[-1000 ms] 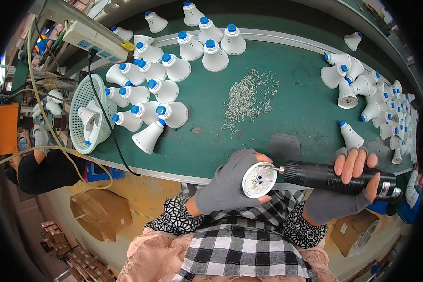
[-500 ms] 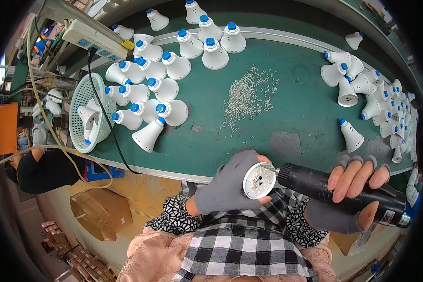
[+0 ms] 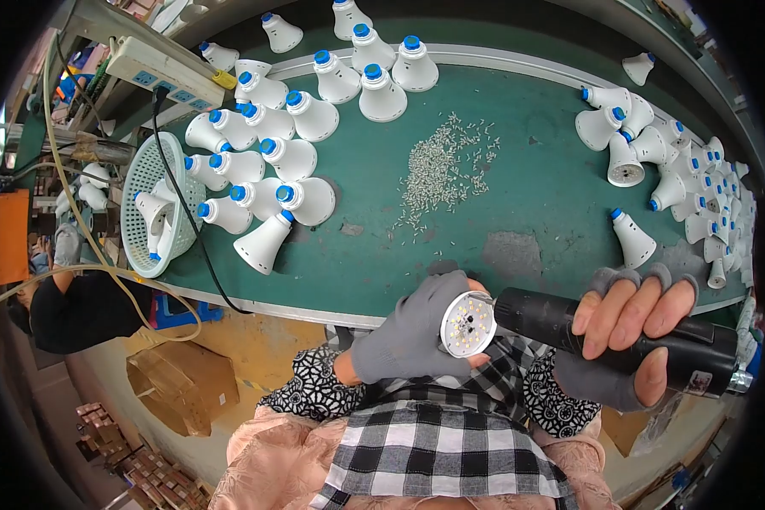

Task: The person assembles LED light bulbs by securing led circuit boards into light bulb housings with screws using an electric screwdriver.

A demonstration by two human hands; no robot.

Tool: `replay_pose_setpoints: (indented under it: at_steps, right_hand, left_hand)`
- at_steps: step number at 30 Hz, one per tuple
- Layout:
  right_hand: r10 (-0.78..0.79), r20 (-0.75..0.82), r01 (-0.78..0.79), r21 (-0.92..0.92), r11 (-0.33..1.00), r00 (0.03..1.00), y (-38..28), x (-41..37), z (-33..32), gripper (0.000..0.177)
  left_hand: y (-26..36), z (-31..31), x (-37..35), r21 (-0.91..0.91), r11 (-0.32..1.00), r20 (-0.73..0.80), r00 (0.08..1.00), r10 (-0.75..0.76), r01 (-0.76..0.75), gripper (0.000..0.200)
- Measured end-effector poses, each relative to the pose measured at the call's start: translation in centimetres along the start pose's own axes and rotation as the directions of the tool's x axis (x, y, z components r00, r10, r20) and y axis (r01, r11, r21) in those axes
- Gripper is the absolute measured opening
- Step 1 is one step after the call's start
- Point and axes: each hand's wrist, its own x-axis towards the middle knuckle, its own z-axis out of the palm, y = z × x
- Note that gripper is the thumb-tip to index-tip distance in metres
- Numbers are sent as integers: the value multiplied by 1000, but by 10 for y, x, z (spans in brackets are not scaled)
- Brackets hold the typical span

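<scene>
My left hand (image 3: 412,331), in a grey fingerless glove, is closed around a bulb whose round LED board (image 3: 468,326) faces up and toward the right. In my right hand (image 3: 633,331), gloved the same way, lies a black electric screwdriver (image 3: 552,320), held nearly level. Its tip reaches the upper edge of the LED board; whether it sits on a screw is too small to tell. The bulb's body is hidden behind my left hand. Beyond my hands, a pile of small screws (image 3: 438,174) is spread over the green tabletop (image 3: 365,263).
White bulb housings with blue caps (image 3: 310,115) stand at the left, beside a pale green basket (image 3: 130,217) holding several more. Other housings (image 3: 633,242) crowd the right side. A power strip (image 3: 166,75) with a hanging black cord is at upper left. Another person (image 3: 89,310) is at far left.
The screwdriver and my right hand have shifted slightly left, bringing the tip closer over the board's upper edge. My left hand keeps its hold on the bulb. The whole view has moved slightly.
</scene>
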Motion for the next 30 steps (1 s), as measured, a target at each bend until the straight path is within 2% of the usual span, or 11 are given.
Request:
replay_pose_setpoints:
  at_steps: [3,6,7,11,15,18,21,24,25,29,30]
  right_hand:
    - [-41,107,47,-61,997,993,8,10,-4,27]
    - [-128,-57,132,65,989,990,7,15,-21,35]
    - [-194,-191,203,27,979,962,9,17,-22,34]
    - [-200,-299,196,-41,980,933,38,26,-37,19]
    - [-138,-382,81,-162,984,914,77,23,-38,13]
    - [-117,-379,54,-172,984,918,88,21,-37,12]
    - [-124,-394,44,-204,978,911,90,23,-37,13]
    - [-121,-413,37,-206,978,903,89,24,-38,14]
    - [-115,-433,34,-189,981,894,86,24,-37,14]
    - [-65,-473,29,-84,996,879,67,26,-38,15]
    - [-37,-481,16,-47,999,876,61,27,-39,15]
  left_hand:
    - [-1,-4,0,-64,998,12,1000,-1,1,68]
    - [-15,-16,-9,-316,947,-48,996,-80,61,74]
    - [-25,-21,-16,-421,903,-72,989,-129,87,75]
    - [-58,-34,-32,-750,660,-100,978,-181,45,104]
    - [-46,-28,-28,-952,307,-86,955,-284,5,103]
    - [-58,-26,-37,-886,460,-90,958,-272,47,101]
    - [-63,-32,-44,-802,589,-75,959,-272,104,80]
    - [-39,-32,-41,-652,750,-190,932,-307,114,71]
    - [-32,-35,-36,-653,755,-204,947,-248,57,70]
    - [-21,-37,-29,-198,972,-141,978,-156,126,62]
    - [-20,-36,-25,-70,996,-155,986,-56,46,63]
